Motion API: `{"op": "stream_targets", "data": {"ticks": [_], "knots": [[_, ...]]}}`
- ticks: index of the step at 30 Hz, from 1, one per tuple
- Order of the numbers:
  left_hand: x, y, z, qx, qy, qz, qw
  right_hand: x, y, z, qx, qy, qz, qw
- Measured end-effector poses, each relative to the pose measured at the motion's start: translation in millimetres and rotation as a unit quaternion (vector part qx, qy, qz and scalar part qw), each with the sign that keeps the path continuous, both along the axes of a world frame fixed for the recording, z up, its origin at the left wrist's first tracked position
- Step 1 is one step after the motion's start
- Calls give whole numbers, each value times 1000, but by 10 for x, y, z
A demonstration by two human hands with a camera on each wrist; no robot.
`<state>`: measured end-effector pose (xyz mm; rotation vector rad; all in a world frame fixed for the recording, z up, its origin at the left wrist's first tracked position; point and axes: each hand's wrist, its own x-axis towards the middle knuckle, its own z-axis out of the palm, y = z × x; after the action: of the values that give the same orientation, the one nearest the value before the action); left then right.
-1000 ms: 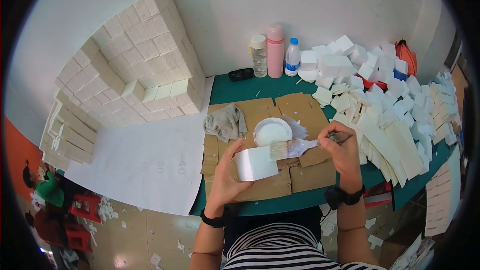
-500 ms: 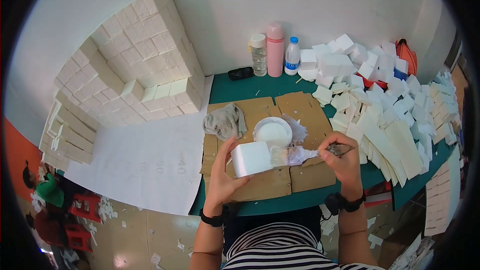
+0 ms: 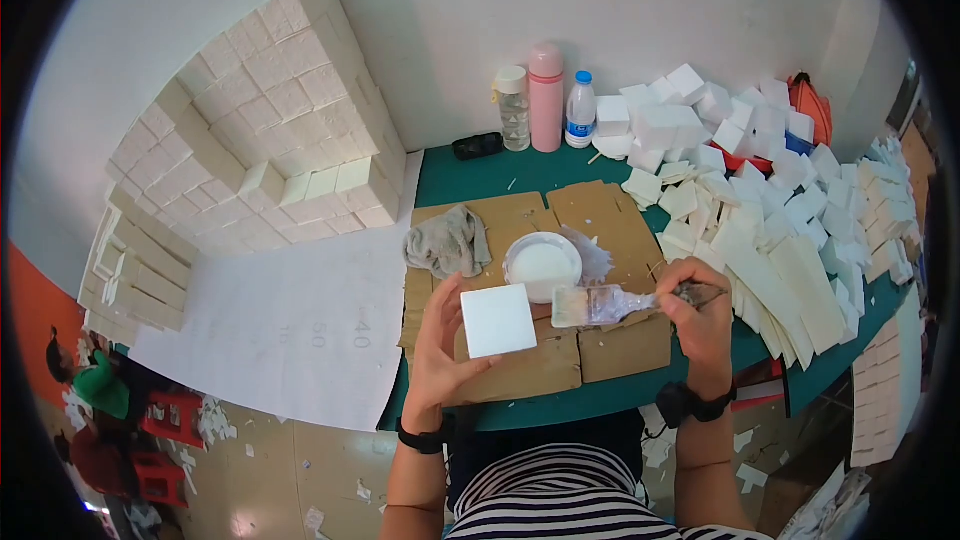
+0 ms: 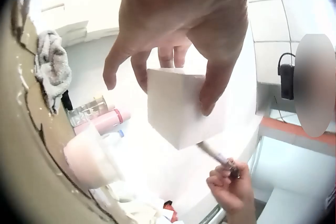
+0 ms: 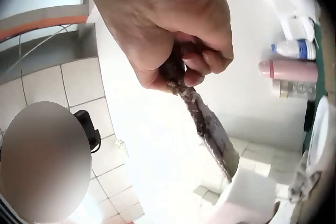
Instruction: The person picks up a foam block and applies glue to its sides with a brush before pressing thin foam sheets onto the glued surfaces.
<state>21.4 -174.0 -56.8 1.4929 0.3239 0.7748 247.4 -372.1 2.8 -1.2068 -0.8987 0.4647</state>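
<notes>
Head view: left hand [image 3: 432, 362] grips the block [image 3: 499, 321] between thumb and fingers, above the cardboard [image 3: 627, 352]; right hand [image 3: 699, 318] pinches the brush [image 3: 600, 306] by its handle, bristles just right of the block; the tub [image 3: 509, 278] sits on the far side, right of the rag [image 3: 447, 242].

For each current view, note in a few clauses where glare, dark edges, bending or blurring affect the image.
Head: black rounded corners, bowed table edge; left wrist: wall washed out beyond the block; right wrist: smooth blurred oval lower left, dark corners, glaring wall beside the brush.
</notes>
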Motion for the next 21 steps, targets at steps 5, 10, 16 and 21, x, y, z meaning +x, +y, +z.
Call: {"op": "stream_targets", "data": {"ticks": [5,10,16,21], "knots": [[75,-41,6,75,15,-19,997,-196,171,94,-17,21,-17,999],[19,-38,2,58,4,10,998,-38,144,-62,-42,53,-37,997],[53,-30,-46,43,4,7,999,-134,104,-76,38,64,-44,996],[65,-30,-74,21,-49,11,999,-220,80,-60,26,2,33,999]]}}
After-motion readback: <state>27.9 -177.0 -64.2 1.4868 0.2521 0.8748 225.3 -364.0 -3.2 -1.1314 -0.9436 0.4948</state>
